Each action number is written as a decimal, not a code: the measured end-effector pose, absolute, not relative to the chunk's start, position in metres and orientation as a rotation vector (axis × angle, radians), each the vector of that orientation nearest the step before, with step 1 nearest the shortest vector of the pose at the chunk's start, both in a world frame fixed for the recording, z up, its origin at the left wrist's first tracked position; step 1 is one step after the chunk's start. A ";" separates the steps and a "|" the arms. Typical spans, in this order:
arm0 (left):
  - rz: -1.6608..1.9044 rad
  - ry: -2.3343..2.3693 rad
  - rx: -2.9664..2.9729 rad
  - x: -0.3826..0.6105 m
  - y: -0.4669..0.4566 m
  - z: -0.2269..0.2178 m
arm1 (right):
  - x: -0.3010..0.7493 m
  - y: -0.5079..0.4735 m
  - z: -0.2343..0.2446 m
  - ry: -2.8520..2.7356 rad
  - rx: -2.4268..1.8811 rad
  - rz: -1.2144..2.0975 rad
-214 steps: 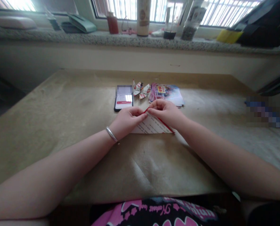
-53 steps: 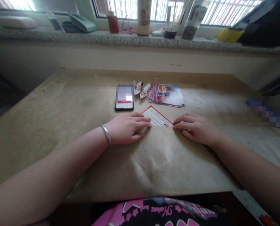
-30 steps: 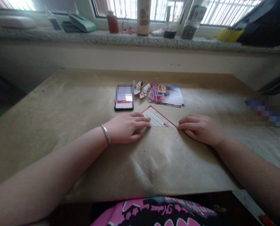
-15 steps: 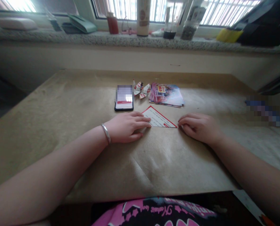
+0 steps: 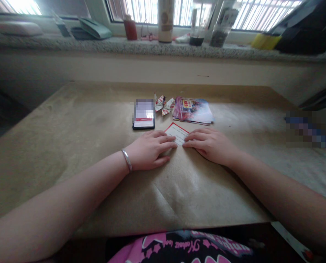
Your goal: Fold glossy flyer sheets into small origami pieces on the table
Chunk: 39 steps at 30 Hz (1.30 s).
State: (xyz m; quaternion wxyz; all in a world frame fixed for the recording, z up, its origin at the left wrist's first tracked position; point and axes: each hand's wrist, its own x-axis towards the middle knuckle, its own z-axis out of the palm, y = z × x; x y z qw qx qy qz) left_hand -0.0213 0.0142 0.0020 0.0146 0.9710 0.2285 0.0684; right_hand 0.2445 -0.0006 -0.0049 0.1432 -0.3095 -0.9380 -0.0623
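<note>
head view, the only one. a small white sheet of paper with a red border and printed lines [image 5: 178, 132] lies flat on the tan, slightly creased tabletop [image 5: 110, 106], directly in front of the person. it shows a peak at the far side and a straight near edge; its outer corners are under the hands.

left hand [image 5: 151, 149], with a silver metal bangle [image 5: 127, 160] at the wrist: palm down, fingers lightly spread, thumb apart, tips on the paper's left part. right hand [image 5: 213, 145]: fingers close together, slightly bent, tips over the right part. neither clamps anything; how hard they press, cannot tell.

beyond: black-edged phone [image 5: 143, 124], screen partly blurred out; red-and-white folded paper pieces [image 5: 167, 108] just beside it; stack of glossy, colourful printed cards [image 5: 198, 111] to their right.

step in hand, my judgement: flattening a crease along the near edge. next move seems to call for even fingertip pressure along that edge, one hand steadying the sheet, corners aligned.
</note>
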 end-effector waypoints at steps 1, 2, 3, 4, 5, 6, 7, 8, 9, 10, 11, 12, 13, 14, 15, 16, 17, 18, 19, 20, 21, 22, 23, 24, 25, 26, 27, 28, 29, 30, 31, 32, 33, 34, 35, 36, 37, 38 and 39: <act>0.216 0.750 3.023 -0.019 0.013 0.001 | 0.244 0.000 -0.005 -2.718 -0.895 -0.204; 0.227 0.778 3.025 -0.018 0.011 0.001 | 0.244 0.000 -0.005 -2.729 -0.896 -0.219; 0.233 0.803 3.029 -0.016 0.010 0.001 | 0.244 0.001 -0.005 -2.733 -0.898 -0.226; 0.234 0.819 3.034 -0.015 0.009 0.001 | 0.244 0.001 -0.005 -2.734 -0.903 -0.224; 0.235 0.831 3.040 -0.014 0.009 0.002 | 0.243 0.000 -0.006 -2.731 -0.909 -0.216; 0.229 0.839 3.045 -0.013 0.009 0.002 | 0.243 0.000 -0.006 -2.726 -0.917 -0.203; 0.223 0.846 3.049 -0.012 0.009 0.003 | 0.242 0.000 -0.007 -2.720 -0.924 -0.186; 0.218 0.851 3.053 -0.011 0.009 0.004 | 0.242 -0.001 -0.007 -2.710 -0.932 -0.169; 0.213 0.853 3.057 -0.011 0.009 0.005 | 0.241 -0.001 -0.008 -2.698 -0.939 -0.154; 0.212 0.853 3.060 -0.011 0.009 0.005 | 0.240 -0.002 -0.008 -2.684 -0.945 -0.143; 0.212 0.849 3.062 -0.011 0.009 0.006 | 0.240 -0.002 -0.009 -2.671 -0.949 -0.135; 0.212 0.842 3.064 -0.011 0.010 0.006 | 0.239 -0.002 -0.009 -2.662 -0.951 -0.128; 0.212 0.832 3.065 -0.012 0.010 0.006 | 0.239 -0.003 -0.009 -2.656 -0.950 -0.120; 0.210 0.821 3.066 -0.014 0.011 0.006 | 0.239 -0.003 -0.009 -2.653 -0.948 -0.109; 0.210 0.810 3.067 -0.015 0.012 0.006 | 0.239 -0.003 -0.010 -2.653 -0.945 -0.098; 0.209 0.800 3.067 -0.016 0.013 0.006 | 0.238 -0.004 -0.010 -2.652 -0.945 -0.091; 0.210 0.791 3.067 -0.017 0.013 0.006 | 0.238 -0.004 -0.010 -2.653 -0.946 -0.090; 0.214 0.783 3.065 -0.018 0.014 0.006 | 0.238 -0.004 -0.011 -2.657 -0.947 -0.096; 0.214 0.777 3.063 -0.019 0.014 0.005 | 0.237 -0.004 -0.011 -2.664 -0.946 -0.109; 0.213 0.772 3.061 -0.019 0.014 0.005 | 0.237 -0.004 -0.011 -2.674 -0.944 -0.124; 0.210 0.768 3.060 -0.020 0.015 0.005 | 0.236 -0.004 -0.011 -2.684 -0.940 -0.140; 0.209 0.763 3.061 -0.020 0.015 0.005 | 0.236 -0.004 -0.011 -2.693 -0.937 -0.153; 0.211 0.757 3.065 -0.020 0.015 0.005 | 0.235 -0.005 -0.010 -2.701 -0.935 -0.162; 0.214 0.750 3.070 -0.020 0.015 0.005 | 0.235 -0.005 -0.010 -2.709 -0.939 -0.170; 0.220 0.744 3.077 -0.020 0.015 0.005 | 0.234 -0.005 -0.009 -2.719 -0.946 -0.178; 0.226 0.739 3.085 -0.021 0.015 0.004 | 0.234 -0.006 -0.008 -2.731 -0.956 -0.190; 0.231 0.733 3.093 -0.021 0.016 0.004 | 0.234 -0.007 -0.007 -2.744 -0.969 -0.205; 0.234 0.727 3.102 -0.021 0.016 0.004 | 0.233 -0.008 -0.006 -2.756 -0.981 -0.221; 0.237 0.720 3.112 -0.022 0.017 0.004 | 0.233 -0.009 -0.005 -2.762 -0.993 -0.238; 0.242 0.712 3.122 -0.022 0.017 0.004 | 0.232 -0.010 -0.004 -2.764 -1.000 -0.247; 0.243 0.704 3.128 -0.022 0.018 0.004 | 0.232 -0.011 -0.003 -2.763 -1.002 -0.249; 0.242 0.696 3.133 -0.023 0.019 0.004 | 0.232 -0.011 -0.003 -2.759 -1.002 -0.246; 0.241 0.690 3.136 -0.023 0.019 0.005 | 0.233 -0.012 -0.003 -2.755 -0.999 -0.240; 0.241 0.686 3.137 -0.023 0.020 0.006 | 0.233 -0.012 -0.004 -2.750 -0.997 -0.234; 0.241 0.681 3.141 -0.024 0.020 0.007 | 0.233 -0.012 -0.004 -2.747 -0.993 -0.230; 0.242 0.676 3.146 -0.024 0.020 0.008 | 0.234 -0.011 -0.005 -2.746 -0.986 -0.228; 0.242 0.671 3.153 -0.025 0.020 0.009 | 0.234 -0.011 -0.006 -2.745 -0.982 -0.229; 0.241 0.668 3.160 -0.025 0.020 0.011 | 0.235 -0.011 -0.006 -2.743 -0.978 -0.230; 0.234 0.664 3.166 -0.026 0.020 0.012 | 0.235 -0.010 -0.007 -2.740 -0.976 -0.230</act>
